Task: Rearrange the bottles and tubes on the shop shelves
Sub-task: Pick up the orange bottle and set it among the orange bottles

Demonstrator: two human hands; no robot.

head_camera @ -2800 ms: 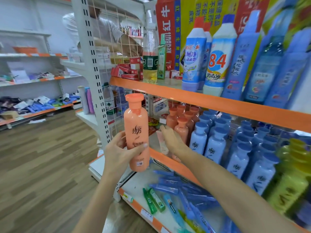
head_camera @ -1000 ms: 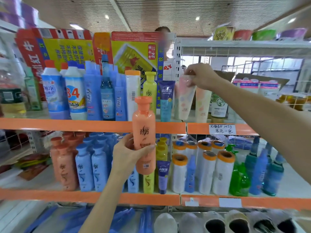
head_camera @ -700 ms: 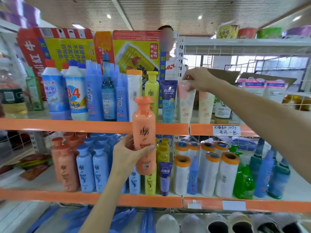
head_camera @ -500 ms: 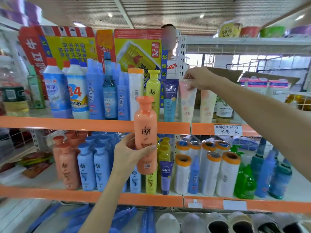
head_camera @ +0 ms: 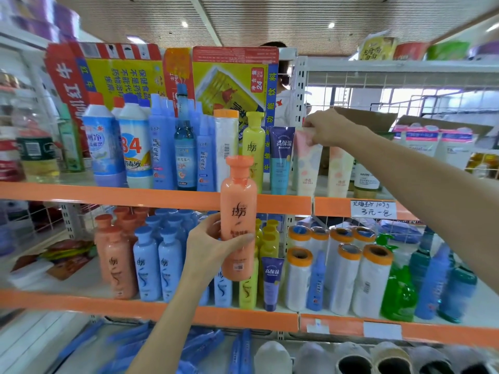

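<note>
- Two hands are at work in front of orange-edged shop shelves.
- The left hand grasps an orange bottle around its lower half, fingers and thumb curled round it, holding it upright in the air near the camera, in front of the upper shelf edge.
- The right hand reaches to the far upper shelf and pinches the top end of a pale pink tube, which stands on that shelf.
- Just left of that tube stands a dark blue tube, then a yellow bottle; just right of it is a second pale tube.
- Further left on the upper shelf stand blue spray bottles and white cleaner bottles.
- On the lower shelf, orange bottles like the held one stand at the left, light blue bottles beside them, and white rolls with orange ends to the right.
- A green bottle stands right of the rolls.
</note>
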